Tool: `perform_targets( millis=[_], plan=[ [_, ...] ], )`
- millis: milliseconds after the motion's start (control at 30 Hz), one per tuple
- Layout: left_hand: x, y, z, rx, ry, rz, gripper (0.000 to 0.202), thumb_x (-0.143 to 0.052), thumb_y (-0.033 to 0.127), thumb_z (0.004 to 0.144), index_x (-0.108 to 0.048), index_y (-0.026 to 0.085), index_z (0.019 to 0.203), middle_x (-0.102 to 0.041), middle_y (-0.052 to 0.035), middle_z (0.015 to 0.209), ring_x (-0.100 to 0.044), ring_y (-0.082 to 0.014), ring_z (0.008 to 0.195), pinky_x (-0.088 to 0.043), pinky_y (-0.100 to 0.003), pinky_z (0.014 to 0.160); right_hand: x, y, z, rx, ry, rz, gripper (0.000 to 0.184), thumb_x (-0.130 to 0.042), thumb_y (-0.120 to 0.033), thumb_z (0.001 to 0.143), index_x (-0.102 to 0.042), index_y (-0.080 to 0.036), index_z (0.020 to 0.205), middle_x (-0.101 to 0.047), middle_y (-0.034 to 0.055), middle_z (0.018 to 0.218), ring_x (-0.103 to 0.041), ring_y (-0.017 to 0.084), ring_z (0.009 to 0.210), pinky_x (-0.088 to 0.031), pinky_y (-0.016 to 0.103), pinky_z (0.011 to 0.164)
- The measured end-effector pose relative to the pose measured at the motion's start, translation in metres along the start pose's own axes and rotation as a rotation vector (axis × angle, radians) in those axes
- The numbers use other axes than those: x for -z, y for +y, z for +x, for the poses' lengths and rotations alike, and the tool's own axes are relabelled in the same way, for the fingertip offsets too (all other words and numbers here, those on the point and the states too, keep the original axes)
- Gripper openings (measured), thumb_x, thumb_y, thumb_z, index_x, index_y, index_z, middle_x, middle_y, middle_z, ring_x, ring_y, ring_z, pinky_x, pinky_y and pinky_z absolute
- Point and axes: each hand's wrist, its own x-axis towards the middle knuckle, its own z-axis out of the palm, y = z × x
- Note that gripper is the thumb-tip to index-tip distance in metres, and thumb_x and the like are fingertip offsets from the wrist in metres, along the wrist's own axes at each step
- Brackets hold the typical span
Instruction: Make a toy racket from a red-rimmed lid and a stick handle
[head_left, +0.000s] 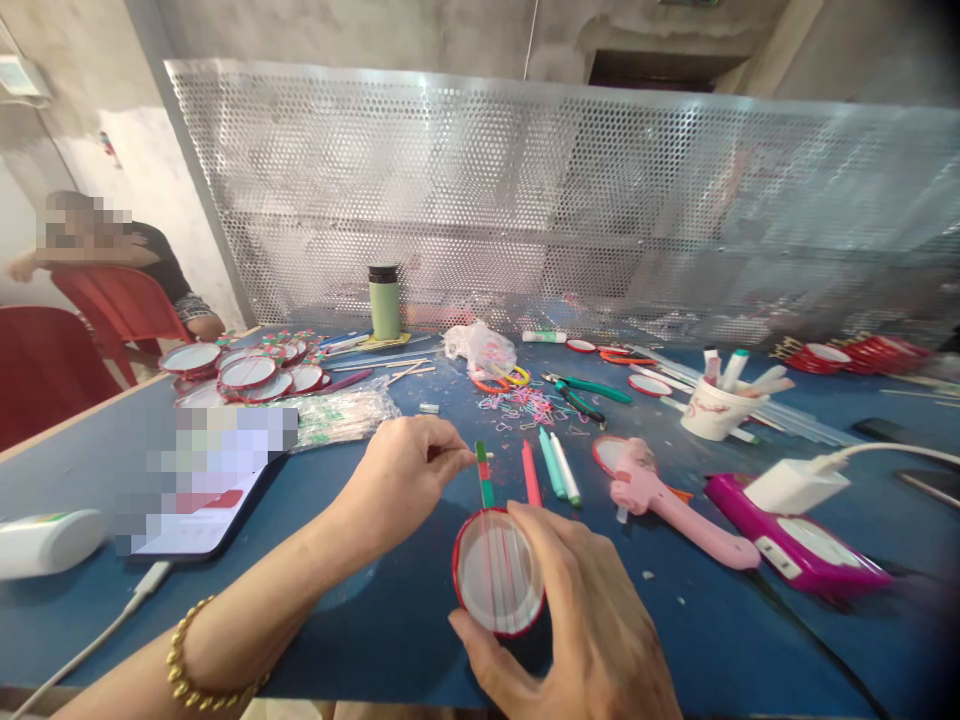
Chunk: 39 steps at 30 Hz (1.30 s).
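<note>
My right hand (pixel 592 600) grips a small toy stringed instrument (pixel 499 585) by its round, red-rimmed body, thumb below and fingers above. Thin strings cross its white face. Its short neck (pixel 485 475), striped green and red, points away from me. At the neck's far end, my left hand (pixel 409 475) is closed, thumb and fingertips pinching a thin pale stick that lies across the neck; the pinched end is mostly hidden. Beyond the instrument lie a red marker (pixel 531 473), a teal marker (pixel 552 463) and a white marker (pixel 565 470).
Similar red-rimmed discs (pixel 247 372) pile at left, near a phone (pixel 217 490). Pliers (pixel 577 395) and colourful small clips (pixel 525 405) lie ahead. To the right are a pink glue gun (pixel 682 510), a paper cup (pixel 716 410) and a magenta power strip (pixel 802 540). A person sits far left.
</note>
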Motion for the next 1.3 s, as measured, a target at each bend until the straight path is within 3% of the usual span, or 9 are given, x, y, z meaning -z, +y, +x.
perform_targets(
  millis=[1300],
  plan=[
    [-0.0006, 0.0011, -0.0009, 0.048, -0.032, -0.08, 0.022, -0.059, 0.03, 0.085, -0.069, 0.016, 0.071, -0.052, 0.002, 0.056, -0.041, -0.0097, 0.053, -0.03, -0.023, 0.052, -0.0007, 0.0002, -0.0011, 0.027, 0.021, -0.024, 0.054, -0.069, -0.039, 0.079, -0.056, -0.006, 0.12, -0.068, 0.0178, 0.104, -0.065, 0.029, 0.092, -0.054, 0.042, 0.073]
  ],
)
